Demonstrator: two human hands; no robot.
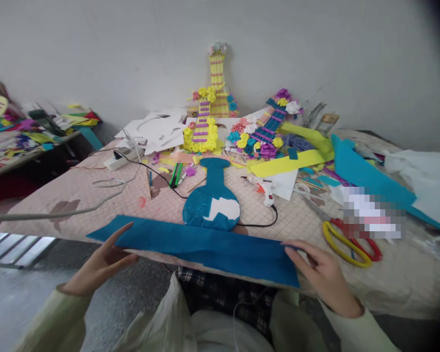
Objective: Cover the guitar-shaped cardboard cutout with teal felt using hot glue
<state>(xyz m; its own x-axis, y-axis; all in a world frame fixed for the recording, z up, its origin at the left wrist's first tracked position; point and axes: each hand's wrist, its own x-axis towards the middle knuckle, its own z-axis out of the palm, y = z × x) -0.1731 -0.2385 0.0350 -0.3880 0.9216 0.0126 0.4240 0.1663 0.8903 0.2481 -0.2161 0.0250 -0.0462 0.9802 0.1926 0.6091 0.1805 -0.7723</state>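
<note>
A long blue felt strip [205, 244] lies along the near edge of the table [106, 195]. My left hand [100, 261] holds its left end, fingers stretched along the strip's near edge. My right hand [324, 276] pinches the strip's right end at the table edge. Just behind the strip lies a blue guitar-shaped cutout [210, 200] with a white patch on its body.
A glue gun [267, 193] with a black cord lies behind the cutout. Yellow and red scissors [348, 242] sit at the right. Decorated paper guitars [205, 127] lean by the wall, with yellow and blue sheets [355, 168] at the right. A second cluttered table [22, 132] stands left.
</note>
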